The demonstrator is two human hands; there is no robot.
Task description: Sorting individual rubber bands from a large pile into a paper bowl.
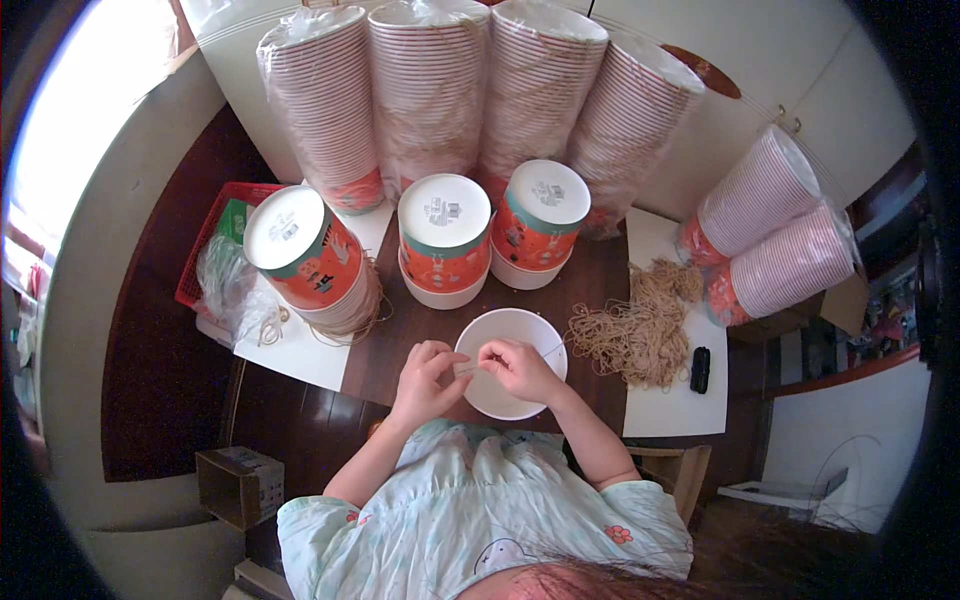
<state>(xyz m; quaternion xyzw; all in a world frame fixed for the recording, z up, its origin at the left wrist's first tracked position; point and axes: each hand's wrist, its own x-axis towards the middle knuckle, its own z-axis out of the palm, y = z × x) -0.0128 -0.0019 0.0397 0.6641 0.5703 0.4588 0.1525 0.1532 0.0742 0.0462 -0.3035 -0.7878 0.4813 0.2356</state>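
Observation:
Above a white round tub (510, 407), my left hand (428, 380) and my right hand (522, 372) meet with fingertips almost touching. A small pale piece (463, 369) is pinched in the fingers of my left hand. My right hand has its thumb and fingers pressed together beside that piece; whatever they grip is too small to make out. By the tub's right rim a thin dark line shows near the right hand. To the right lies a tangled heap of tan string (640, 325).
Upturned orange paper buckets (440, 240) stand beyond the tub. Tall plastic-wrapped bucket stacks (430, 90) line the back, with more stacks (790, 265) at the right. A black object (700, 370) lies on white board. At left is a red basket (190, 275) with plastic bags.

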